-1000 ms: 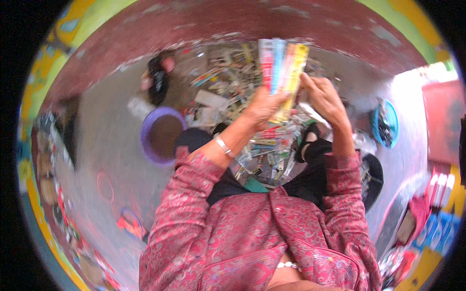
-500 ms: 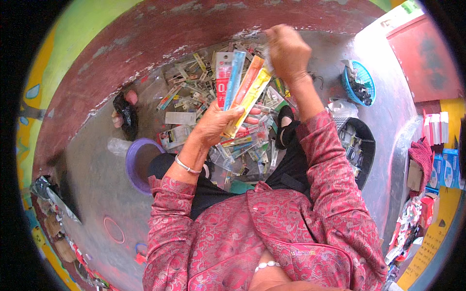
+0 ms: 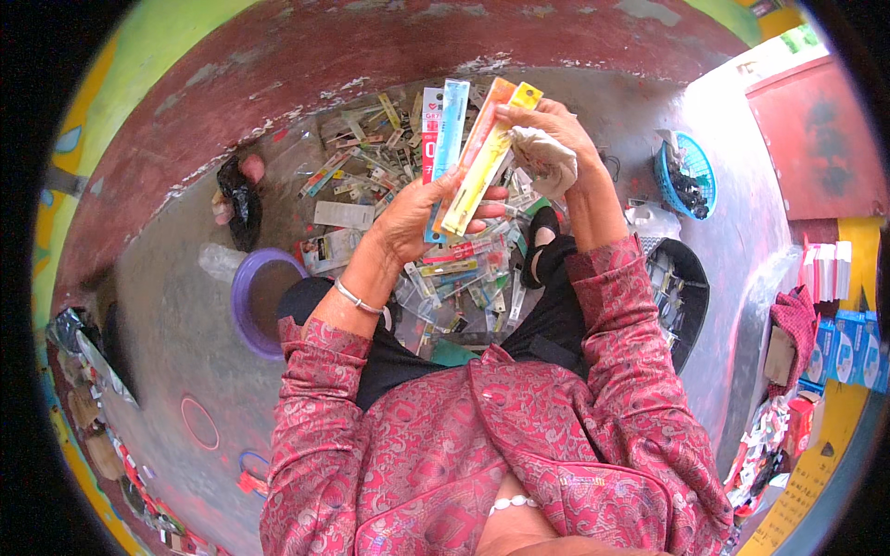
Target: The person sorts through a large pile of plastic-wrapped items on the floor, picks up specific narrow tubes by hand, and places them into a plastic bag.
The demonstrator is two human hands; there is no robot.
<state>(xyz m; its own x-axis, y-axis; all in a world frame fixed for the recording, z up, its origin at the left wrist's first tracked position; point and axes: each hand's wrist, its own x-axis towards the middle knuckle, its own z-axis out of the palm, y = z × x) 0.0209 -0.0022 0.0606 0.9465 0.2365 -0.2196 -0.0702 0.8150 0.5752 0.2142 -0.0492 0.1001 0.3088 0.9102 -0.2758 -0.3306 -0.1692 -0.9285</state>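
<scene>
My left hand (image 3: 415,215) is closed around the lower ends of several long, slim packages spread in a fan. Among them are a red-and-white one (image 3: 430,139), a blue one (image 3: 448,130), an orange one (image 3: 484,125) and a yellow one (image 3: 487,181) lying frontmost. My right hand (image 3: 565,139) grips a crumpled whitish cloth (image 3: 545,165). Its thumb and fingers also reach the upper end of the orange and yellow packages. Below both hands, a loose pile of similar slim packages (image 3: 454,278) covers the floor between my legs.
To the left stands a purple basin (image 3: 243,315), with a black plastic bag (image 3: 243,208) beyond it. At right are a blue basket (image 3: 708,176) with dark items and a black tub (image 3: 693,315) holding packages. Blue boxes (image 3: 848,347) line the right side.
My right hand has come down and turned, bringing the cloth into fuller view beside the yellow package. My left hand keeps the packages in nearly the same place.
</scene>
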